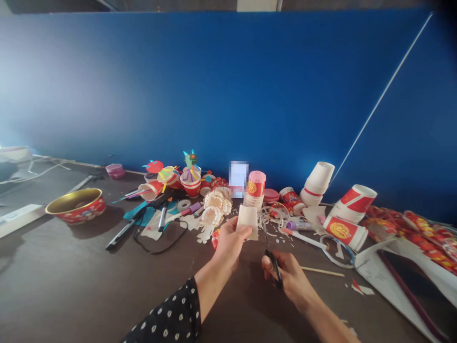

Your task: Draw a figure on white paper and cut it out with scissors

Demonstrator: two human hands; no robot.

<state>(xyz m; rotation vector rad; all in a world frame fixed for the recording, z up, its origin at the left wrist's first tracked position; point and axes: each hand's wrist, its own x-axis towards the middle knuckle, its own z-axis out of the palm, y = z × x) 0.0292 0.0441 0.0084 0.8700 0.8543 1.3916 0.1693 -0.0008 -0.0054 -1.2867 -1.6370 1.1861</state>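
On the bench (107,295), a gold-rimmed bowl (84,214) sits left of a red-and-white cup (192,189) holding colourful strips (194,173). Scissors (274,267), clasped in the right grip (287,274), run lengthwise forward, blades (265,234) pointing away beside white paper (247,217) pinched in the left grip (230,239)

I'd call the white piece (247,217) matt paper and the scissors (267,253) a mix of metal and plastic, while the bowl (84,216) gleams like polished metal inside, the phone (419,286) looks glossy, the stick (323,271) plain wood, the sleeve (171,312) cloth, and the desk (107,295) smooth and matt.
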